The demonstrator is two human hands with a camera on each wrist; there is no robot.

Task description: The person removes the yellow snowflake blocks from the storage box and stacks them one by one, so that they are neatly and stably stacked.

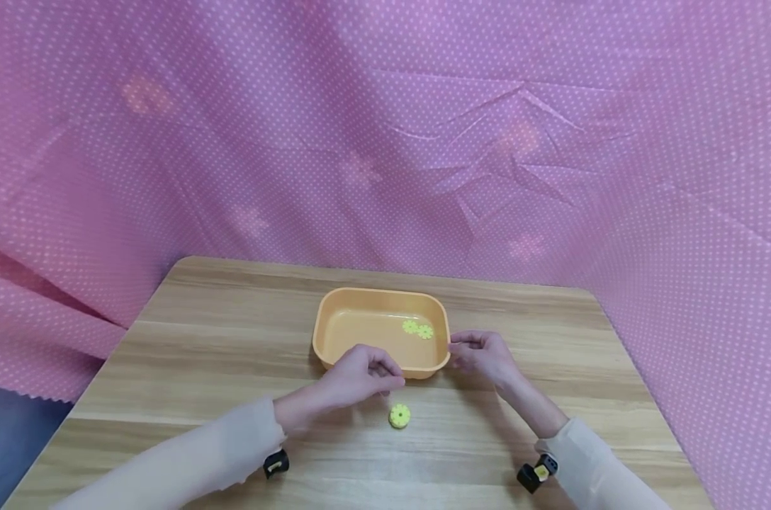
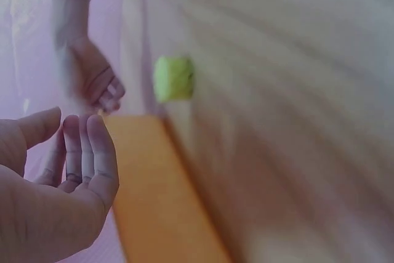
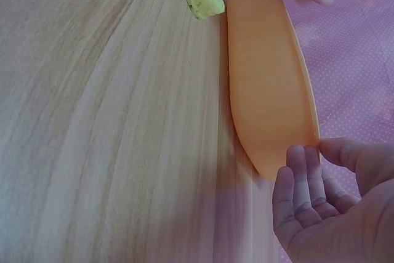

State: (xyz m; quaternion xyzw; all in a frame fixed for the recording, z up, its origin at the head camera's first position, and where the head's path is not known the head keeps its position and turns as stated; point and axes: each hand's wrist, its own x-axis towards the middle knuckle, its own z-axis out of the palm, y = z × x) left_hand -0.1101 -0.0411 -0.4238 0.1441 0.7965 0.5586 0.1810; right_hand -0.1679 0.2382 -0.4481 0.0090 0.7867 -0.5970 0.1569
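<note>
An orange plastic basin (image 1: 353, 340) stands on the table, with two yellow-green flower-shaped discs (image 1: 418, 329) lying flat near its right end. My right hand (image 1: 484, 358) pinches the basin's right rim; in the right wrist view the thumb is at the rim and the fingers (image 3: 300, 177) lie against the outer wall. Over the near rim hovers my left hand (image 1: 360, 375), its fingers loosely bent. Nothing shows between the left thumb and fingers (image 2: 101, 158). Just below that hand, a short stack of the same yellow-green discs (image 1: 400, 416) sits on the table, its ridged side visible in the right wrist view.
The wood-grain table (image 1: 232, 340) extends around the basin on all sides. Pink dotted cloth (image 1: 385, 142) hangs behind the table and along both sides. A black device (image 1: 276, 463) is at the left wrist, another (image 1: 537, 473) at the right.
</note>
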